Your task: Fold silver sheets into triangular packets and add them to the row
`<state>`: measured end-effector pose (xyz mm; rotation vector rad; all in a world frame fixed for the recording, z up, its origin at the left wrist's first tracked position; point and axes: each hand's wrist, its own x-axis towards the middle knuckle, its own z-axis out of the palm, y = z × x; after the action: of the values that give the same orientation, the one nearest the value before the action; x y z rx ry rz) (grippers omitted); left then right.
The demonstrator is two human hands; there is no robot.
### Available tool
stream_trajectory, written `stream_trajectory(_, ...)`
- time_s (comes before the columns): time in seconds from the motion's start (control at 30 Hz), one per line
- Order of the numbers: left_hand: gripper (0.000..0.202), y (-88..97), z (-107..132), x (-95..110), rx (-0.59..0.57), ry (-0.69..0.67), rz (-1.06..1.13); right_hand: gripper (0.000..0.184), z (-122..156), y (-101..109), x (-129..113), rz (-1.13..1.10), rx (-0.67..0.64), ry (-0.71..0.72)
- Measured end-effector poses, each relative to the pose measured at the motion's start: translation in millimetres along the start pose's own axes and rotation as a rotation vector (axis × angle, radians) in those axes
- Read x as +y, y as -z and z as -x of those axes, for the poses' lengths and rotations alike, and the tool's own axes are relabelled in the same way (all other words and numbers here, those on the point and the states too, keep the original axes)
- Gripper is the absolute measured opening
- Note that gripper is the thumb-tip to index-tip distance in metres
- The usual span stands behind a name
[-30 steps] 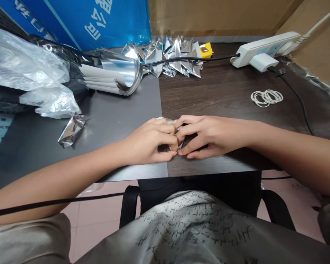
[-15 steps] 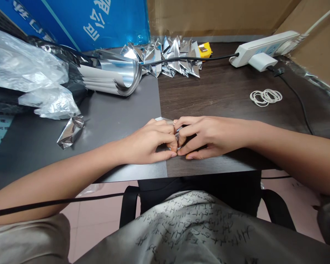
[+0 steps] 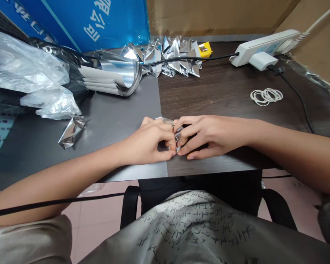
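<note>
Close to the table's front edge, my left hand (image 3: 155, 141) and my right hand (image 3: 209, 135) meet over a small piece of silver foil (image 3: 169, 121). The fingers of both hands are bent and pinched on it, and they hide most of its shape. Only a shiny strip shows behind the fingertips and between them. To the left, a folded silver foil packet (image 3: 71, 132) lies on the dark grey mat (image 3: 121, 117), apart from my hands.
At the back are curled silver sheets (image 3: 107, 81), several folded foil pieces (image 3: 178, 58) and a yellow tape measure (image 3: 205, 50). White rubber bands (image 3: 266, 96) and a power strip (image 3: 266, 47) are on the right. Clear plastic (image 3: 38, 77) bulges at left; a black cable crosses behind.
My left fingers have shifted slightly, the thumb and index drawing a little left along the foil. My right hand stays almost where it was.
</note>
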<state>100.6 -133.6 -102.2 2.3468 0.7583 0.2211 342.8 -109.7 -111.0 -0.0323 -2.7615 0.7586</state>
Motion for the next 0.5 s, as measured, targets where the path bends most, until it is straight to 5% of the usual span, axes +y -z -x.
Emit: stream_trajectory(0.5, 0.014, 1.3, -1.2, -0.5, -0.038, 0.001, 0.003, 0.025, -0.3, 0.2, -1.7, 0.041, -0.015, -0.009)
